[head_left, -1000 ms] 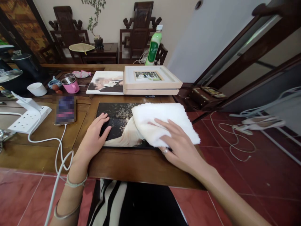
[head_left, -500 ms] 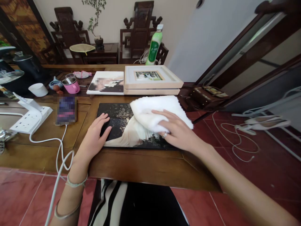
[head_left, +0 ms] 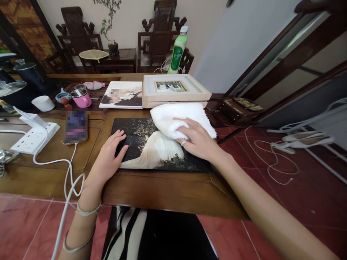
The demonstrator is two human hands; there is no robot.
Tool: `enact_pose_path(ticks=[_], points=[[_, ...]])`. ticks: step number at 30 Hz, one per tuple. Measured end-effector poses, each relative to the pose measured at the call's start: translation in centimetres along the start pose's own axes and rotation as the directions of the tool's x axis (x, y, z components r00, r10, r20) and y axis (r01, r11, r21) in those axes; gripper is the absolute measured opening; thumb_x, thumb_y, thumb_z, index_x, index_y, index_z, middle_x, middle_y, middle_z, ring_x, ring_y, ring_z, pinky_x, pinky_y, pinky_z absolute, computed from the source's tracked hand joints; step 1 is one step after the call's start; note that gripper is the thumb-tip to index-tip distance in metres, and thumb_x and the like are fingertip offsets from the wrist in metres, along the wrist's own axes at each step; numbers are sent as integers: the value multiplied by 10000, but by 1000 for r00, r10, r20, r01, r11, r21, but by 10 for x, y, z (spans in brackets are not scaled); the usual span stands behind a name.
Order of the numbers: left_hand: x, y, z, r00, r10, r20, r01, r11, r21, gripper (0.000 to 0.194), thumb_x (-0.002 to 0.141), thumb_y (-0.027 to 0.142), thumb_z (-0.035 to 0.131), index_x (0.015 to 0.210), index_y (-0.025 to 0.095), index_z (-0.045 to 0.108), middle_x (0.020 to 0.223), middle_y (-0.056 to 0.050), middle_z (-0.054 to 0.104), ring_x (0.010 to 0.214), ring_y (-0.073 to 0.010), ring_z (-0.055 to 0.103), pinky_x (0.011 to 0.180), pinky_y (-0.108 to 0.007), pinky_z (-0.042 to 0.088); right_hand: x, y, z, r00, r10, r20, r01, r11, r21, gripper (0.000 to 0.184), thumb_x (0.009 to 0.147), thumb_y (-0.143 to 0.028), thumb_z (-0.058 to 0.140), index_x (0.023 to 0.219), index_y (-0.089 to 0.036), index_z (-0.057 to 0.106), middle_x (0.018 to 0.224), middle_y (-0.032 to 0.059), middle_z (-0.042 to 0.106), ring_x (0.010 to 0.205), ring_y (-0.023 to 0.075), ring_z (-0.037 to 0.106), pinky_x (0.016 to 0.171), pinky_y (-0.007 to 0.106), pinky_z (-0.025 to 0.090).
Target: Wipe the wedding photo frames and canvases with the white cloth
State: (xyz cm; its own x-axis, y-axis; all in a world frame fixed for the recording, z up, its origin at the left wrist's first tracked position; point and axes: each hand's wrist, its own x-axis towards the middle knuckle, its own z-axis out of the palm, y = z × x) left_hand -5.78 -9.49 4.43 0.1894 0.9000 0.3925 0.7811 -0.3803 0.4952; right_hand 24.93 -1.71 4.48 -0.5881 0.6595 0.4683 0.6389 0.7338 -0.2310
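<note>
A dark photo panel (head_left: 162, 153) with a pale flowing dress printed on it lies flat near the table's front edge. My left hand (head_left: 112, 150) rests on its left end, fingers stretched out and apart. Bunched under the fingers of my right hand (head_left: 196, 141) is a fluffy white cloth (head_left: 199, 113), pressed on the upper right part of the panel. The cloth spreads past the panel's far edge and hides that corner. A ring shows on my right hand.
Behind the panel lie a white photo print (head_left: 121, 94) and a pale wooden picture frame (head_left: 177, 86), with a green bottle (head_left: 177, 52) beyond. To the left are a phone (head_left: 76, 126) on a white cable, a power strip (head_left: 36, 137), a pink mug (head_left: 81, 98) and a white cup (head_left: 43, 103).
My right hand has slid the cloth up and slightly left across the panel, uncovering more of the dress and the lower right area. My left hand has stayed in place.
</note>
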Motion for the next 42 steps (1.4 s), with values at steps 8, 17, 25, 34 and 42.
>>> enact_pose_path(ticks=[8,17,25,34,42], points=[[25,-11,0,1000,-13,10,13,1000,5,364,966,325,477,1227,102,601,1392,-192,574,1373,-276,474,1157,-492,367,-41,-42,-21,996,-84,0,84,995,56,189,748,-45,499,785,-218,568,1396,146,581,1380,313,429,1118,614,332],[31,-12,-14,1000,-11,2,11,1000,3,356,964,327,490,1218,106,605,1388,-187,580,1370,-275,477,1156,-486,370,-29,-68,-32,987,-161,26,157,981,110,194,708,-31,496,702,-214,558,1398,140,580,1390,326,413,1093,617,364],[10,4,-6,1000,-7,11,7,1000,9,344,967,327,483,1228,133,595,1400,-170,572,1377,-267,469,1158,-489,366,3,-47,-21,985,-100,143,86,991,99,301,769,-75,504,976,-191,689,1352,160,606,1347,318,465,1112,590,358],[2,10,2,1000,-6,2,6,1000,3,339,964,335,483,1225,151,594,1402,-164,573,1372,-263,476,1155,-505,368,31,-25,-1,990,-54,128,45,997,67,320,823,-124,493,1067,-212,681,1321,139,626,1315,328,490,1073,586,386],[14,10,-2,1000,-20,19,21,1000,-8,342,961,321,486,1229,142,600,1405,-170,569,1372,-288,473,1159,-514,357,1,-57,-11,994,-37,107,33,999,41,359,771,-61,506,1054,-193,681,1416,116,569,1390,322,411,1146,614,299]])
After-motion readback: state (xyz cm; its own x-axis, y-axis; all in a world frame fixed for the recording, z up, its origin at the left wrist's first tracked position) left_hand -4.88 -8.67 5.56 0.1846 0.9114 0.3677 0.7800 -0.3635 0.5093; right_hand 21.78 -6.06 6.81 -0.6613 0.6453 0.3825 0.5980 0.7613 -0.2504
